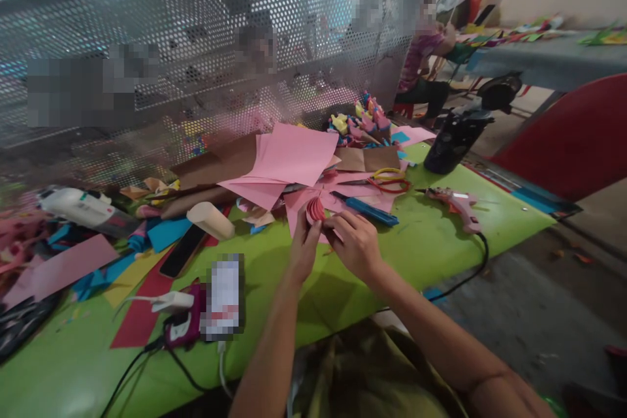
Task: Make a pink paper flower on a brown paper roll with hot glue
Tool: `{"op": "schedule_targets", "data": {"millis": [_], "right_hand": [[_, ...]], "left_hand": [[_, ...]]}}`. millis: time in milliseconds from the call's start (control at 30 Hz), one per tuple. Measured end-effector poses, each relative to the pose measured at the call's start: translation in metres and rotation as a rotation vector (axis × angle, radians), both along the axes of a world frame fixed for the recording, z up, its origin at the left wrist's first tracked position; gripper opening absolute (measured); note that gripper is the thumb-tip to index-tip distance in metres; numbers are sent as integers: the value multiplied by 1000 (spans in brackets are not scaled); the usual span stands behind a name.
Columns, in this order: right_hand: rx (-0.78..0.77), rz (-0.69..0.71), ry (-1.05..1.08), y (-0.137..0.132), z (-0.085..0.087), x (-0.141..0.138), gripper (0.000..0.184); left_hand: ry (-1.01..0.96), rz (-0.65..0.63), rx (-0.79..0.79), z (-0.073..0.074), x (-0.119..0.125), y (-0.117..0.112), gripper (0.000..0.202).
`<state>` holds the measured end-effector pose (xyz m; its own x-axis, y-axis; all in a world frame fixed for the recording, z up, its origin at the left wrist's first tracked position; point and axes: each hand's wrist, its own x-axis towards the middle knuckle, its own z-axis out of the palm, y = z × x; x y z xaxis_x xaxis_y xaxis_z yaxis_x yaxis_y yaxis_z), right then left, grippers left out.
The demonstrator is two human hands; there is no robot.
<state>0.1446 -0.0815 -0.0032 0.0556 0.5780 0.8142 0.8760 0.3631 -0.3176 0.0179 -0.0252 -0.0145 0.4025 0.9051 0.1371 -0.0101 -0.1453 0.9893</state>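
My left hand (304,249) is closed around a small piece of pleated pink-red paper (315,209), its folds fanned out at the top. Close beside it, my right hand (357,243) has its fingers bent and pinched together at the paper's right lower edge; what lies between those fingertips is too small to make out. Just beyond the hands is a blue utility knife (368,209). Behind that are scissors (390,181) with red and yellow handles, and a stack of pink paper sheets (296,151).
A pink glue gun (458,204) with a black cord lies right, near a dark tumbler (455,140). Left are a phone (223,300), a power strip (190,320), a cream roll (210,221) and paper scraps. Perforated metal (196,78) stands behind the green table (274,366).
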Motion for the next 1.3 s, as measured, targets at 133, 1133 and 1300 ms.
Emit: {"op": "schedule_targets", "data": {"millis": [133, 1133, 1300], "right_hand": [[10, 31, 55, -1, 0, 1, 16], [7, 21, 127, -4, -5, 0, 14], [-6, 5, 77, -4, -3, 1, 18]], "left_hand": [[1, 14, -51, -4, -2, 0, 55], [75, -45, -12, 16, -2, -4, 54], [55, -79, 78, 18, -4, -2, 52]]}}
